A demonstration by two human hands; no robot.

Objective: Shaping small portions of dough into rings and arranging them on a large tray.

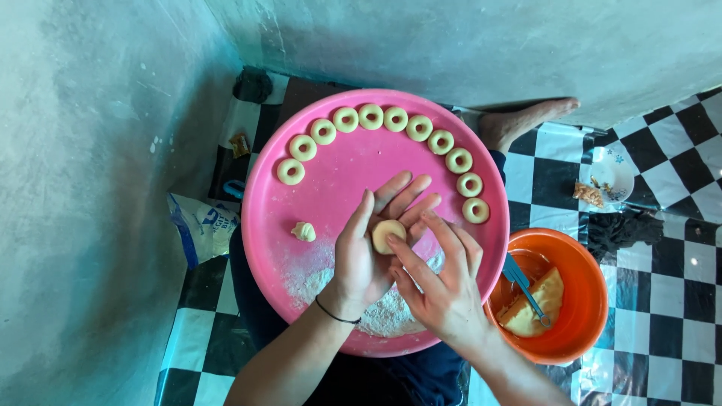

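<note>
Two bare forearms in view from the lower edge, no sleeves visible. Left hand: thin black band around the wrist, cord-like, no clasp discernible. Right hand: no band, ring or watch observed. No gloves on either hand; nails short, unpainted as far as can be told. One bare foot noted, no footwear. Dark blue garment over the lap, fabric type not discernible. No other markings or jewellery visible.

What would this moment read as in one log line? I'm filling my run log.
left hand: cradles round pale dough disc | right hand: fingertips pressing disc | below: round pink plastic tray, dough rings
</note>
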